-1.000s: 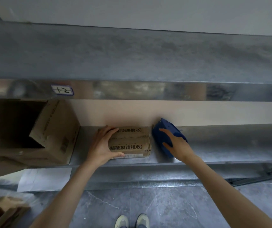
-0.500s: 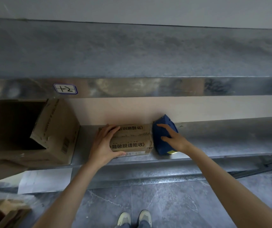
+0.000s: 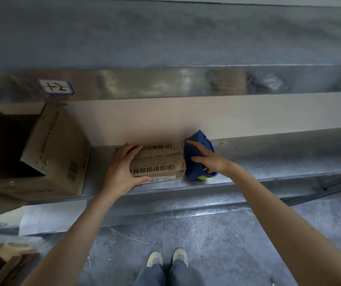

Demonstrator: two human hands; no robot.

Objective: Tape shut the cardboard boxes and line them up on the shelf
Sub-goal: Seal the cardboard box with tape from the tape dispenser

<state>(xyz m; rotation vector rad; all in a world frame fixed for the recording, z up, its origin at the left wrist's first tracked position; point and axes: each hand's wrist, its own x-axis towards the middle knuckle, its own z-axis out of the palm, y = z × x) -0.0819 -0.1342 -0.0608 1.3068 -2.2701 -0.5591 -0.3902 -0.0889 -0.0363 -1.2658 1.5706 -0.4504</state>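
Metal racking, 2 levels in view. Upper shelf (image 3: 165, 38) seen from above: dull grey, mottled. Its front lip (image 3: 186, 83) is shiny, with smeared reflections. Label (image 3: 56, 87) stuck on the lip at left, blue border, handwritten "1-2". Wall (image 3: 227, 114) behind the racking plain, pale beige. Lower shelf (image 3: 279, 153) same grey metal, runs off to the right. Floor (image 3: 227, 244) dark grey stone-look tiles, thin white veins, pale grout lines. White sheet (image 3: 47, 217) hangs below the lower shelf at left. Light soft, dim.
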